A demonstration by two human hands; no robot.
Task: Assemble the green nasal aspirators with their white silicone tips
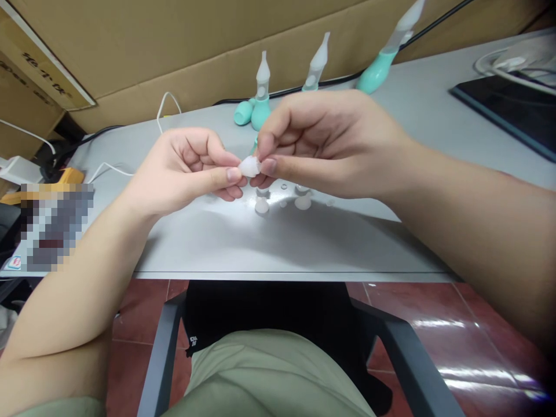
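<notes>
While both hands are meeting above the table, the parts are lying as follows:

Left hand (191, 168): thumb and forefinger are pinching the left end of the white silicone tip (250, 166).
Right hand (330, 142): fingers are clamping the tip's right end.
Tip: it is hovering above the grey table (269, 243), near its middle.
Loose white pieces (282, 200): lying just beneath the hands.
Teal aspirators (260, 98): standing at the far edge.
Black tablet (512, 110): lying far right.

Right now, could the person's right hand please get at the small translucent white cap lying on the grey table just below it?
Probably yes: the right hand hovers just above that small translucent white cap, nothing between, but its fingertips already pinch another white piece.
</notes>
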